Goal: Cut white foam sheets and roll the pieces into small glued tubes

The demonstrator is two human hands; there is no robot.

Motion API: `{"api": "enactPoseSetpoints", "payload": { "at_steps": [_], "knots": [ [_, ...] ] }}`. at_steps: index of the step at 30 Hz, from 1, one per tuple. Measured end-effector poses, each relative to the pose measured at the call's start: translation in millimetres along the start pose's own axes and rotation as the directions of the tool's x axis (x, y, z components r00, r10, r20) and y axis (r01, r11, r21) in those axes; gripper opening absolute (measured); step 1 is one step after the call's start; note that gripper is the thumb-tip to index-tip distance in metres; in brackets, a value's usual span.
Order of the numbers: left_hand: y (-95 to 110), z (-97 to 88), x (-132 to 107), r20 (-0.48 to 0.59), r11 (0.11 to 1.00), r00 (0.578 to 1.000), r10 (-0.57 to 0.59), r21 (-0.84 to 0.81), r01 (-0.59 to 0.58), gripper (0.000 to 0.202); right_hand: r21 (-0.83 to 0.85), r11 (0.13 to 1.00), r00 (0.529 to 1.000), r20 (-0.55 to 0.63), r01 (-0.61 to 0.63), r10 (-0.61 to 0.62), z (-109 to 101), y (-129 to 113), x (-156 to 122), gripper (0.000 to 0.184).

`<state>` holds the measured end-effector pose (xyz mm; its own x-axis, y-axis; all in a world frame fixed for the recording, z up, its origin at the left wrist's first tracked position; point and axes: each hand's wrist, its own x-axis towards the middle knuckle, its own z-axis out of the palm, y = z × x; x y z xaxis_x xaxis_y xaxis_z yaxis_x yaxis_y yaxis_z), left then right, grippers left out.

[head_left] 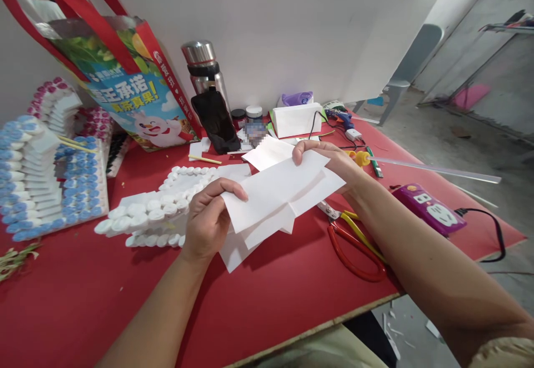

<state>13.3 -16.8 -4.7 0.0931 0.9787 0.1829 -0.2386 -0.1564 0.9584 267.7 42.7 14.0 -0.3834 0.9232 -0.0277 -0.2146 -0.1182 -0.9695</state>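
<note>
Several white paper pieces [271, 195], fanned and overlapping, are held up above the table between my two hands. My left hand [211, 218] pinches their left end, thumb on top. At the upper right, my right hand [329, 159] grips the other end, its thumb over the front sheet and the other fingers hidden behind. Left of the papers lies a white model [154, 212] edged with rows of round white pieces, partly covered by my left hand. Pliers with red and yellow handles [354, 251] rest on the table below my right wrist.
Blue-and-white models [89, 184] stand at the left, near a colourful bag [142, 95]. Behind the papers are a steel flask [200, 56], a black phone [214, 120] and a white box [297, 120]. A purple device [429, 209] with a cable lies right, on the red table [267, 312].
</note>
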Motion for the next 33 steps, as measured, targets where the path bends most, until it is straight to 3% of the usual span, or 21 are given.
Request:
{"api": "enactPoseSetpoints", "payload": {
  "at_steps": [8,11,13,16,19,21,23,25,29,33],
  "knots": [
    [0.8,-5.6,-0.1,0.075,0.999,0.997,0.032,0.039,-0.035,0.033,-0.032,0.999,0.999,-0.018,0.027,-0.028,0.4,-0.6,0.5,0.014],
    [-0.4,-1.9,1.1,-0.010,0.989,0.999,0.037,0.146,-0.035,0.028,-0.012,1.000,1.000,0.015,-0.015,0.015,4.5,-1.7,-1.0,0.025],
    [-0.9,2.8,0.7,-0.076,0.977,0.997,0.027,0.213,-0.010,0.018,-0.033,0.999,1.000,0.015,-0.018,0.019,6.7,-1.5,-1.9,0.022],
    [1.2,9.5,-0.9,-0.144,0.976,0.989,-0.011,0.212,0.042,0.018,-0.047,0.999,0.999,0.034,-0.027,0.029,7.4,-0.6,-2.5,0.026],
    [5.3,10.9,-0.5,-0.153,0.990,0.984,-0.092,0.088,0.107,0.050,-0.017,1.000,0.999,0.038,-0.017,0.018,4.4,0.7,-1.7,0.048],
    [6.5,8.2,1.7,-0.120,0.979,0.972,-0.201,0.015,0.204,0.062,-0.005,1.000,0.999,0.038,0.011,-0.011,0.7,1.9,-0.7,0.051],
    [5.5,4.4,4.5,-0.080,0.950,0.947,-0.312,-0.006,0.313,0.055,-0.014,0.999,0.998,0.046,0.037,-0.036,-3.0,3.0,0.1,0.043],
    [2.8,1.5,7.0,-0.083,0.939,0.935,-0.344,-0.014,0.344,0.042,-0.025,0.998,0.997,0.055,0.063,-0.061,-5.2,4.0,0.6,0.035],
    [-3.6,1.5,9.4,-0.143,0.971,0.962,-0.233,-0.087,0.222,0.027,-0.026,0.994,0.992,0.073,0.103,-0.101,-2.5,6.7,1.8,0.032],
    [-5.4,6.4,6.9,-0.120,0.991,0.984,-0.129,-0.052,0.124,0.028,0.006,0.994,0.980,0.166,0.114,-0.113,4.5,8.4,2.0,0.035]
  ]
}}
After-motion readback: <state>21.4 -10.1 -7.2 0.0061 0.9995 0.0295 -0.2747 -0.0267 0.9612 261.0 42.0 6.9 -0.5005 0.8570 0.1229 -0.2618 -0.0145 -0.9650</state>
